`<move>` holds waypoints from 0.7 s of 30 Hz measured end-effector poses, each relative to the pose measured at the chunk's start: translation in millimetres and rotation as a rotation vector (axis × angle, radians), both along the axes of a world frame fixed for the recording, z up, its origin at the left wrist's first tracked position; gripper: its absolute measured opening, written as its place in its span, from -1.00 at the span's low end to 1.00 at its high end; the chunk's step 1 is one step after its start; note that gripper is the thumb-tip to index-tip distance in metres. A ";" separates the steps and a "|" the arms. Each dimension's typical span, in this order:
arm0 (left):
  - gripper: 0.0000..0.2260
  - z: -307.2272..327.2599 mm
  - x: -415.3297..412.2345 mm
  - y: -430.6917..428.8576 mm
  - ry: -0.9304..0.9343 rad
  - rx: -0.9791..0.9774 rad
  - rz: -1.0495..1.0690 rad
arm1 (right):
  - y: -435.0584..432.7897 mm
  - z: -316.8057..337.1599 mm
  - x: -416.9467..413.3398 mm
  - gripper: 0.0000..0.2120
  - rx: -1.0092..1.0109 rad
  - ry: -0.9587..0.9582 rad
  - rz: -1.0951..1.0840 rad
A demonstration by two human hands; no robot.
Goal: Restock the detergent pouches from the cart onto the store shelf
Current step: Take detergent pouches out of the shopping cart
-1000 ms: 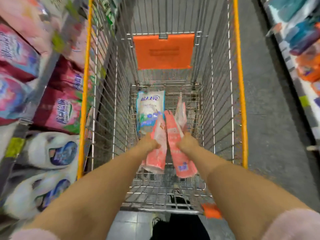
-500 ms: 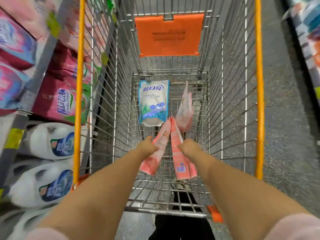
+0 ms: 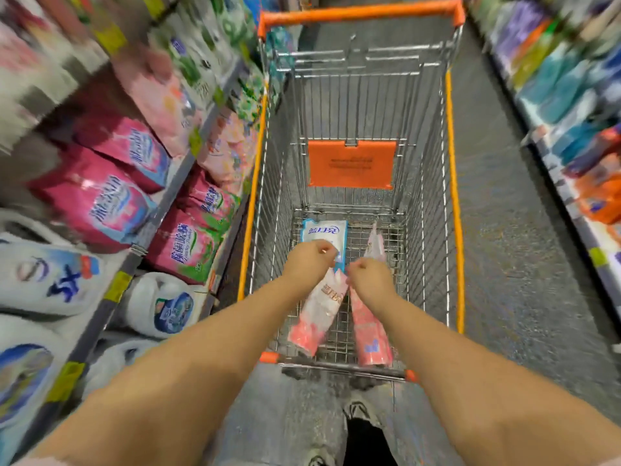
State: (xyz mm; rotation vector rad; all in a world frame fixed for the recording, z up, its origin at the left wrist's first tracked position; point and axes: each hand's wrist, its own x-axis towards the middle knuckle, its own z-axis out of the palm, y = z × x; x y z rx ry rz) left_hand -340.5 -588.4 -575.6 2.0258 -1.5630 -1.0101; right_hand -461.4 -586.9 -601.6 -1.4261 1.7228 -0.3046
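Over the near end of a silver wire shopping cart (image 3: 431, 200) with orange rim strips, both bare hands are reaching down into the basket. The left hand (image 3: 311, 262) is curling its fingers round the top of a pink-and-white soft plastic detergent pouch (image 3: 317, 314), which is slanting down toward the person, its bottom corner lying close to the cart's near edge. The right hand (image 3: 369, 280) is gripping the top of a deeper pink plastic pouch (image 3: 369, 334) in the same way. The two pouch tops are sitting close together between the hands, and the bottoms are spreading apart. Whether either pouch is touching the wire floor I cannot tell.

Just beyond the left hand, a blue-and-white plastic pouch (image 3: 324, 232) is lying flat on the cart floor, its near end hiding behind the knuckles. A third pink pouch (image 3: 374, 243) is standing on edge just past the right hand. An orange plastic flap panel (image 3: 351, 163) is hanging at the far end of the basket.

Beside the cart on the left, a grey metal store shelf (image 3: 161, 206) is holding magenta detergent bags (image 3: 97, 200) above white plastic jugs with blue labels (image 3: 161, 304). Across the grey speckled floor (image 3: 521, 264), a blurred shelf of blue, purple and orange packs (image 3: 571, 95) is running along the right.
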 end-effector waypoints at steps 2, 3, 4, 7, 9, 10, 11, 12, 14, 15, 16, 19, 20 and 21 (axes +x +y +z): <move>-0.82 42.0 2.2 7.8 -0.041 -0.089 -0.034 | 7.1 35.3 4.9 -0.76 -0.091 0.003 -0.010; -0.82 62.9 4.3 13.1 -0.074 -0.136 -0.047 | 10.6 53.9 7.5 -0.75 -0.134 0.001 0.001; -0.83 82.8 7.2 19.2 -0.104 -0.182 -0.047 | 14.0 74.6 10.7 -0.74 -0.174 -0.010 0.012; -0.81 145.5 14.9 44.9 -0.116 -0.337 0.020 | 18.0 136.8 21.5 -0.75 -0.320 -0.056 0.068; -0.78 185.1 18.9 66.3 -0.112 -0.433 0.108 | 23.6 179.1 33.4 -0.75 -0.421 -0.100 0.115; -0.75 202.1 21.5 77.8 -0.114 -0.471 0.159 | 29.2 198.8 40.6 -0.75 -0.465 -0.119 0.148; -0.73 218.8 24.4 90.3 -0.113 -0.508 0.212 | 37.2 217.6 47.7 -0.76 -0.503 -0.143 0.188; -0.73 235.1 27.8 104.1 -0.111 -0.546 0.266 | 47.5 236.5 54.9 -0.75 -0.531 -0.182 0.232; -0.78 268.4 35.7 131.7 -0.114 -0.610 0.353 | 69.9 272.4 70.1 -0.73 -0.587 -0.251 0.313; -0.80 283.7 39.6 146.6 -0.129 -0.631 0.392 | 83.0 289.6 77.2 -0.73 -0.616 -0.278 0.349; -0.83 299.9 44.6 164.6 -0.157 -0.663 0.439 | 97.5 307.7 85.6 -0.74 -0.652 -0.316 0.392; -0.83 344.5 60.6 225.9 -0.225 -0.800 0.583 | 149.8 356.3 111.7 -0.78 -0.747 -0.470 0.518; -0.80 356.3 67.8 246.7 -0.238 -0.848 0.625 | 168.3 368.8 121.5 -0.78 -0.761 -0.529 0.554; -0.79 366.9 76.7 267.6 -0.258 -0.880 0.664 | 187.0 379.8 132.2 -0.78 -0.777 -0.575 0.596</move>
